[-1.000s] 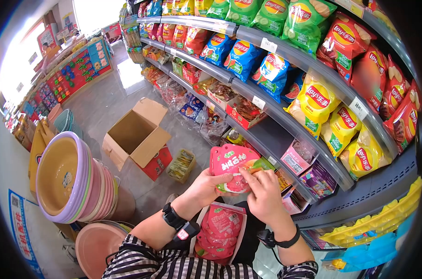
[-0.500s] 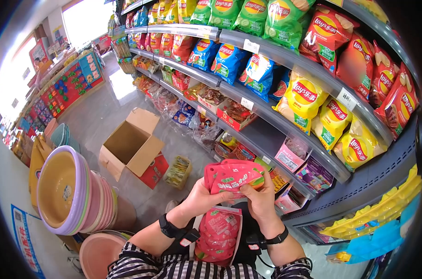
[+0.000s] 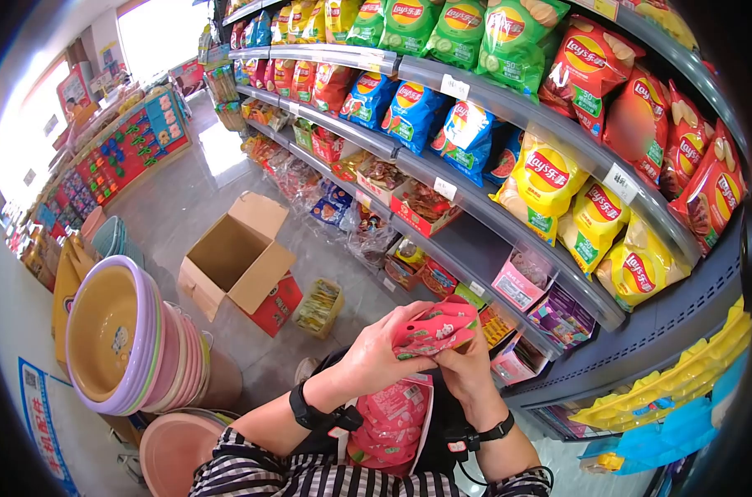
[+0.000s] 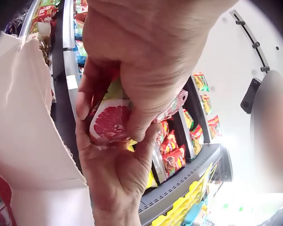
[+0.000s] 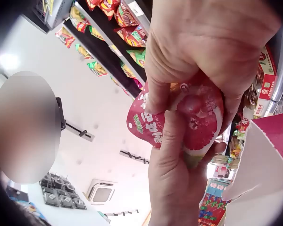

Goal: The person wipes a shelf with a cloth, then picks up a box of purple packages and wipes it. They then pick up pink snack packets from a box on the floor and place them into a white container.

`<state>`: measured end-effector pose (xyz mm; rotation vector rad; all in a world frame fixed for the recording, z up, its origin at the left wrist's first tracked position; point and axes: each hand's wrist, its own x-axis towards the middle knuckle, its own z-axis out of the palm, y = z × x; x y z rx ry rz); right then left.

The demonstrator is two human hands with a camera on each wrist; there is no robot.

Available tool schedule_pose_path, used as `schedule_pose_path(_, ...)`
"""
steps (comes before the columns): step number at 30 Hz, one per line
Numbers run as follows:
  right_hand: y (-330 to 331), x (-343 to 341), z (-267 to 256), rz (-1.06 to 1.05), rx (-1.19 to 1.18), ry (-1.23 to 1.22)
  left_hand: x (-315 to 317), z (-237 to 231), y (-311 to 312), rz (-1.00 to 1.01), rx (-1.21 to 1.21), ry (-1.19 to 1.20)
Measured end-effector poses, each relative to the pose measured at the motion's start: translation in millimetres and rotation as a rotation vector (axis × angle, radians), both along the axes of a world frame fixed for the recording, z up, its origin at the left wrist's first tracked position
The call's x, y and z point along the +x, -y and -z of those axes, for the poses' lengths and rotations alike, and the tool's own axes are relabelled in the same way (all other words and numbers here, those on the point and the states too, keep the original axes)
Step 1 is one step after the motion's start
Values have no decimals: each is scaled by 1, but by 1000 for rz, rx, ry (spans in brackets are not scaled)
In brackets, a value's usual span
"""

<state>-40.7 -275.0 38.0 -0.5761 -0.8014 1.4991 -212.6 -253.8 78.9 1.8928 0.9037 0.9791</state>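
Both hands hold a pink snack pouch (image 3: pixel 436 329) with a grapefruit slice printed on it, up in front of the body. My left hand (image 3: pixel 384 358) grips its left side, and in the left wrist view the thumb presses beside the printed slice (image 4: pixel 111 123). The right hand (image 3: pixel 465 369) pinches the right side, its thumb underneath. In the right wrist view the pouch (image 5: pixel 198 120) is bent between the two hands. Below them, a white-edged box (image 3: pixel 425 424) on the lap holds several more pink pouches (image 3: pixel 386 422). Its torn cardboard side (image 5: pixel 257 165) shows close up.
Shelves (image 3: pixel 517 199) of chip bags (image 3: pixel 541 178) curve along the right. An open cardboard box (image 3: pixel 235 253) and a small tub of packets (image 3: pixel 319 308) stand on the floor. Stacked basins (image 3: pixel 115 335) are at the left, yellow and blue plastic items (image 3: pixel 666 377) at the right.
The pouch has gone from lying flat with its front showing to being tilted and bent between the hands. The right hand has shifted from its front to its right side.
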Motion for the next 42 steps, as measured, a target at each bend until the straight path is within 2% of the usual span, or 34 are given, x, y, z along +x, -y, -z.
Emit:
schedule_pose_path(4, 2, 0, 4, 51, 19, 47, -1, -1, -1, 9, 49, -57)
schedule_pose_path(7, 1, 4, 7, 87, 124, 146, 0, 5, -3, 8, 76, -10)
schedule_pose_path(9, 1, 6, 6, 81, 115, 190, 1, 9, -3, 76, -102, 170)
schedule_pose_path(13, 1, 4, -2, 129, 189, 110, 4, 8, -2, 89, -122, 163)
schedule_pose_path(15, 4, 0, -9, 268, 202, 235, 7, 7, -1, 94, -151, 175)
schedule_pose_path(22, -2, 12, 10, 203, 344, 419, 6, 10, -3, 140, -66, 141)
schedule_pose_path(25, -2, 11, 13, 243, 351, 474, 5, 8, -3, 165, -131, 77)
schedule_pose_path(27, -1, 9, 10, 315, 363, 542, 6, 11, 0, 138, -259, 212)
schedule_pose_path(28, 0, 8, 6, 317, 363, 542, 7, 11, -1, 140, -259, 211)
schedule_pose_path(30, 3, 5, -3, 191, 303, 339, 6, 12, -1, 82, -343, 208)
schedule_pose_path(31, 4, 3, -4, 190, 303, 340, 6, 10, -1, 81, -343, 209)
schedule_pose_path(33, 4, -1, -6, 190, 189, 238, 7, 4, -1, 99, -558, 403)
schedule_pose_path(34, 5, -4, -7, 188, 191, 238, 7, 5, -1, 98, -556, 403)
schedule_pose_path(36, 8, -7, -7, 191, 47, 14, 8, 10, -1, 75, -533, 355)
schedule_pose_path(40, 7, -5, 19, 45, -52, -154, 13, 5, 3, 54, -411, 222)
schedule_pose_path(42, 6, -4, 17, 81, -79, -149, 12, -2, 3, -138, 100, -244)
